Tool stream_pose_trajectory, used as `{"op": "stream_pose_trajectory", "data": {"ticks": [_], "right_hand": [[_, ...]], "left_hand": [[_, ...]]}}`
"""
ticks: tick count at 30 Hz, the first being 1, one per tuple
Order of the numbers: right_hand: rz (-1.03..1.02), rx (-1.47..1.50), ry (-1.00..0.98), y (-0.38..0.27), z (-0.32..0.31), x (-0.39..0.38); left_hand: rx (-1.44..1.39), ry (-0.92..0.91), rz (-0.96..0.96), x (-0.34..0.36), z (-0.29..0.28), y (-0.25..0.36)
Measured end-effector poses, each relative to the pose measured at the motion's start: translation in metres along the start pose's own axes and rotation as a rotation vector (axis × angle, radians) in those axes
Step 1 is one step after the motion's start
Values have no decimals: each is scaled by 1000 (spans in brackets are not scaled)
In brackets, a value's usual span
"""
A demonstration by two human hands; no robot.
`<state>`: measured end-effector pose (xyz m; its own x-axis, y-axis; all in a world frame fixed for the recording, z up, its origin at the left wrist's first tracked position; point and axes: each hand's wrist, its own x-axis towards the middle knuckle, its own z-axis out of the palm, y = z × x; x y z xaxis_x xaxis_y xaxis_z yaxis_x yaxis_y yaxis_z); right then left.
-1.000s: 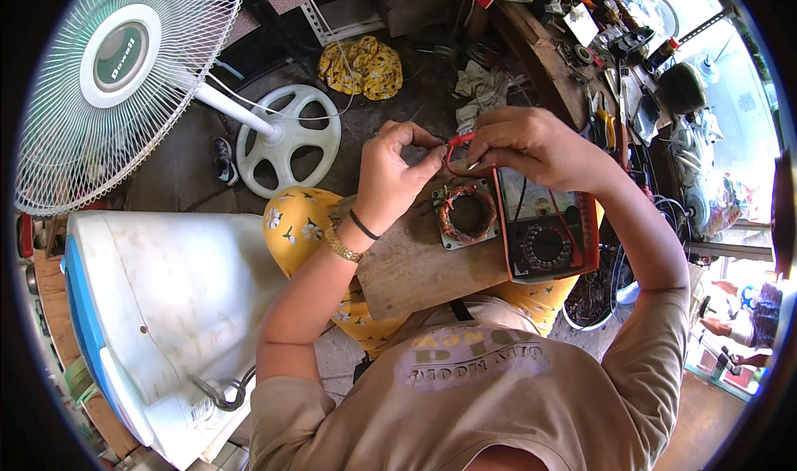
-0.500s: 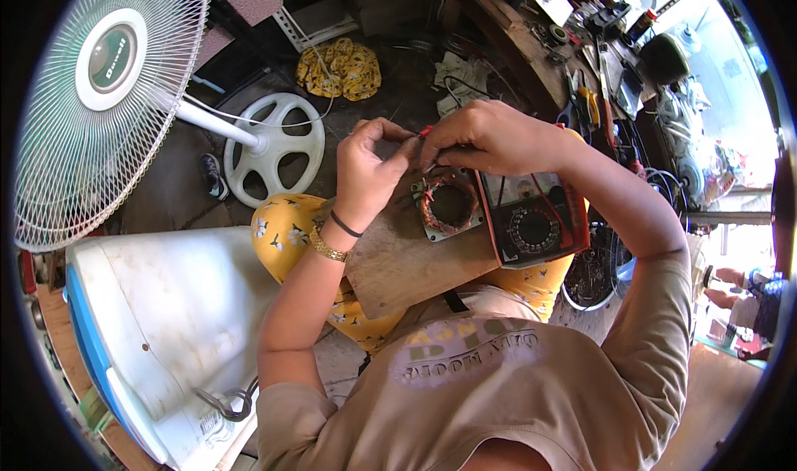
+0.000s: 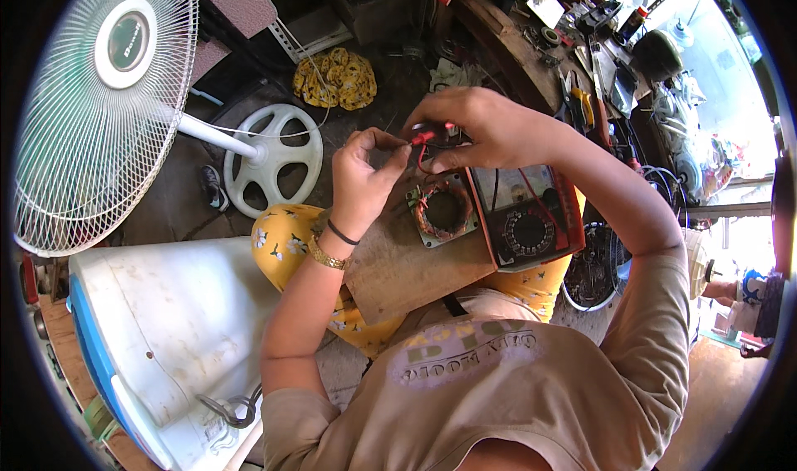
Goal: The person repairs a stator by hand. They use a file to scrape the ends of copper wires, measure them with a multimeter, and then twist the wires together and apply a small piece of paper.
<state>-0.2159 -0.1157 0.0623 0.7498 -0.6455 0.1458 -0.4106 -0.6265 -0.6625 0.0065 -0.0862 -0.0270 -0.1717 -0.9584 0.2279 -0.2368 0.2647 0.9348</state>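
Note:
Raised over the wooden board (image 3: 390,280) on my lap, my left hand (image 3: 365,172) pinches the end of a red clip (image 3: 422,138) between thumb and fingertips. My right hand (image 3: 490,130) is closed beside it, gripping the red test lead that loops below the clip; something dark also shows between its fingers, too small to name. Beneath the hands sits a motor stator (image 3: 442,213) with a ring of copper-red windings in a metal frame. To its right lies an analog multimeter (image 3: 531,230) in a red and black case, with red and black leads across its face.
A white stand fan (image 3: 270,159) stands at the left, behind a white and blue box (image 3: 183,305). At the upper right, a cluttered workbench (image 3: 519,68) holds pliers (image 3: 575,101) and other tools. A yellow patterned cloth bundle (image 3: 334,79) lies on the floor ahead.
My right hand has turned and lifted slightly away from the left, so more of the red clip and lead shows. The view has tilted slightly; the stator and multimeter remain in place.

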Motion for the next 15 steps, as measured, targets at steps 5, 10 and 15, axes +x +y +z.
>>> {"op": "stream_pose_trajectory", "data": {"ticks": [5,10,15], "right_hand": [[-3,-289,49,23,-6,-4],[38,-143,-64,51,-3,-9],[328,-289,-283,41,-52,-25]], "left_hand": [[56,-3,48,0,2,0],[-62,-7,75,-1,7,-5],[-102,-58,49,1,0,8]]}}
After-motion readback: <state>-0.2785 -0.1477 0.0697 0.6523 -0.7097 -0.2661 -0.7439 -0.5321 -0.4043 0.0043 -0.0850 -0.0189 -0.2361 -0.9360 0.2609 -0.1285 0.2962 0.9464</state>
